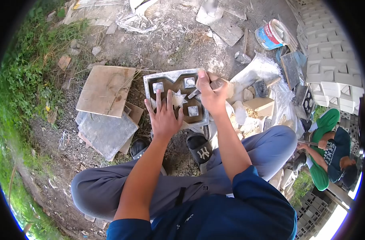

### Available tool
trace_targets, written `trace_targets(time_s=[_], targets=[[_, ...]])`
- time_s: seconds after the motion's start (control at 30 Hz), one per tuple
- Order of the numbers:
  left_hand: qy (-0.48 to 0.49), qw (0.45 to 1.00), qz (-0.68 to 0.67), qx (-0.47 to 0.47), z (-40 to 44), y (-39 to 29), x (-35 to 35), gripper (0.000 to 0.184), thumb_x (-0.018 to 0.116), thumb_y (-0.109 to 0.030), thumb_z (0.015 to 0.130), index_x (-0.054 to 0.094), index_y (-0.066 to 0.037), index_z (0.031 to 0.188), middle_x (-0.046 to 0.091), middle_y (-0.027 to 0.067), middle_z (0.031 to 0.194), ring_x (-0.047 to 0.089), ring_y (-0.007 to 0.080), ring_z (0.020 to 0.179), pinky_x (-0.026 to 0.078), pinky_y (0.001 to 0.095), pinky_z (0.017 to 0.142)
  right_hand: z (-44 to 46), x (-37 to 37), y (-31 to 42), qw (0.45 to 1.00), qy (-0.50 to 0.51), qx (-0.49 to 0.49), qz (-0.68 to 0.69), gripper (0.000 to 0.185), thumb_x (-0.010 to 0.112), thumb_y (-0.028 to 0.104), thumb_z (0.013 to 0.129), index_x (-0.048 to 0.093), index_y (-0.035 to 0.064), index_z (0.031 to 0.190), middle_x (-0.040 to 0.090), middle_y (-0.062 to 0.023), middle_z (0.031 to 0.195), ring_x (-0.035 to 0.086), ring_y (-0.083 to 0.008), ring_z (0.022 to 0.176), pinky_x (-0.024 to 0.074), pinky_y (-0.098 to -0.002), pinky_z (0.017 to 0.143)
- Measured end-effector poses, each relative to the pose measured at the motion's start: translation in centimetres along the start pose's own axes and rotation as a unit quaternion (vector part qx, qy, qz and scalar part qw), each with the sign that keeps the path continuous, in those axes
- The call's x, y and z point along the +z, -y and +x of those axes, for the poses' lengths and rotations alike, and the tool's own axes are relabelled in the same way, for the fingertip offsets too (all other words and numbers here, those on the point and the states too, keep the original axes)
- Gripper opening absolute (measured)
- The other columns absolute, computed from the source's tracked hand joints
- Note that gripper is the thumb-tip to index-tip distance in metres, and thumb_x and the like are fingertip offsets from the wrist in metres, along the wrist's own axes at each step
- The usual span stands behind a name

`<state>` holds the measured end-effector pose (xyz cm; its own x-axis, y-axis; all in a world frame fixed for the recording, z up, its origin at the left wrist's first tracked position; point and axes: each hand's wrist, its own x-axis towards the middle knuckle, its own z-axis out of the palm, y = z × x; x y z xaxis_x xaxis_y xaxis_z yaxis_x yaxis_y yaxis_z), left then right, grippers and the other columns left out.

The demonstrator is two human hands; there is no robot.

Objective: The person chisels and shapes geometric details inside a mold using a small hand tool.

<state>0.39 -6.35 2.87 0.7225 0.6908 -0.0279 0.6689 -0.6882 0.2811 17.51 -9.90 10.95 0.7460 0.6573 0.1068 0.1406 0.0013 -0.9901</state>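
Observation:
A square grey mould (177, 121) with a raised star (178, 99) in its middle and small pale square blocks (193, 111) near its corners lies in front of me. My left hand (165, 118) rests over its lower left part, fingers spread and holding nothing. At the mould's right edge my right hand (212, 94) is closed, thumb pointing up along the rim. A short pale strip (193, 94) shows beside its fingers, inside the mould. What the right hand grips is mostly hidden. My sandals (199, 150) are just below the mould.
Wooden boards (106, 91) and a grey slab (107, 134) are stacked at left. On the right, a plastic sack (262, 68) lies near rubble and a tan block (259, 106). A paint bucket (272, 35) stands farther back. Patterned blocks (330, 44) line the right; another person (330, 152) sits there.

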Motion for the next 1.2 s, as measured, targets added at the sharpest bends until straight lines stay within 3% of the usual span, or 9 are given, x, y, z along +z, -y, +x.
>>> trace_targets(time_s=[0.13,0.33,0.4,0.6,0.67,0.83,0.97,1.07,1.2], targets=[[-0.073,0.997,0.007,0.027,-0.1,0.3,0.5,0.079,0.055,-0.044,0.100,0.032,0.001,0.161,0.058,0.0208,0.147,0.013,0.0303,0.162,0.000,0.0693,0.125,-0.5,-1.0,2.0,0.995,0.020,-0.047,0.091,0.042,0.068,0.020,0.105,0.056,0.0014,0.070,0.046,0.0053,0.062,0.038,-0.0037,0.061,0.0339,-0.0274,0.051],[-0.001,1.000,-0.013,-0.004,0.3,0.2,0.2,0.078,0.055,-0.044,0.100,0.034,0.001,0.160,0.057,0.0227,0.148,0.013,0.0306,0.162,-0.002,0.0682,0.125,0.1,-1.0,0.9,0.999,0.015,-0.034,0.015,0.042,0.067,0.020,0.106,0.057,0.0006,0.070,0.049,0.0041,0.062,0.039,-0.0037,0.061,0.0337,-0.0269,0.051],[-0.070,0.997,-0.002,0.025,-0.1,0.3,0.5,0.078,0.055,-0.044,0.100,0.033,0.001,0.160,0.057,0.0222,0.148,0.013,0.0303,0.162,-0.002,0.0680,0.125,-0.5,-1.5,1.4,0.992,0.041,-0.037,0.114,0.041,0.068,0.020,0.105,0.057,0.0016,0.070,0.049,0.0049,0.062,0.039,-0.0034,0.060,0.0335,-0.0271,0.051],[0.008,1.000,-0.006,-0.004,0.1,0.2,0.0,0.078,0.055,-0.044,0.100,0.034,0.000,0.160,0.051,0.0203,0.155,0.013,0.0299,0.162,-0.001,0.0682,0.125,-0.6,-1.6,0.0,0.997,0.022,-0.036,0.057,0.043,0.066,0.019,0.106,0.055,0.0012,0.069,0.050,0.0038,0.063,0.041,-0.0044,0.059,0.0335,-0.0269,0.051],[-0.064,0.998,-0.013,0.025,-0.1,0.5,0.7,0.078,0.055,-0.045,0.100,0.034,0.001,0.160,0.055,0.0206,0.152,0.013,0.0294,0.162,0.000,0.0686,0.125,-1.0,-1.9,2.1,0.993,0.057,-0.041,0.096,0.040,0.059,0.012,0.109,0.053,-0.0009,0.071,0.050,0.0006,0.065,0.042,-0.0072,0.061,0.0339,-0.0265,0.054],[-0.023,1.000,-0.014,0.004,-0.1,0.2,0.1,0.077,0.056,-0.044,0.099,0.036,0.001,0.159,0.060,0.0209,0.146,0.014,0.0293,0.162,-0.001,0.0683,0.125,-0.6,-0.9,0.5,0.999,0.018,-0.032,-0.027,0.043,0.066,0.018,0.107,0.053,0.0019,0.069,0.049,0.0035,0.063,0.041,-0.0047,0.060,0.0341,-0.0265,0.052],[-0.061,0.998,-0.005,0.020,-0.4,0.3,0.6,0.078,0.056,-0.044,0.099,0.035,0.001,0.160,0.060,0.0214,0.145,0.013,0.0295,0.162,-0.001,0.0685,0.125,-1.0,-0.1,1.2,0.992,-0.039,-0.037,0.118,0.044,0.068,0.020,0.105,0.052,0.0042,0.068,0.043,0.0058,0.063,0.037,-0.0040,0.062,0.0317,-0.0267,0.052],[-0.007,1.000,-0.031,0.000,0.2,-0.1,0.0,0.079,0.056,-0.044,0.099,0.034,0.001,0.160,0.057,0.0226,0.149,0.013,0.0299,0.162,-0.002,0.0686,0.125,-0.8,-1.0,-2.3,0.998,-0.011,-0.053,-0.044,0.045,0.057,0.016,0.110,0.045,0.0037,0.069,0.048,0.0011,0.065,0.041,-0.0069,0.060,0.0352,-0.0276,0.055],[-0.054,0.998,-0.006,0.016,-0.2,0.4,0.4,0.079,0.056,-0.044,0.100,0.033,0.000,0.161,0.057,0.0214,0.148,0.012,0.0299,0.163,-0.001,0.0690,0.125,-1.3,-0.8,1.2,0.997,-0.032,-0.053,0.047,0.037,0.061,0.011,0.108,0.049,0.0019,0.074,0.050,0.0014,0.067,0.044,-0.0062,0.062,0.0372,-0.0264,0.056]])
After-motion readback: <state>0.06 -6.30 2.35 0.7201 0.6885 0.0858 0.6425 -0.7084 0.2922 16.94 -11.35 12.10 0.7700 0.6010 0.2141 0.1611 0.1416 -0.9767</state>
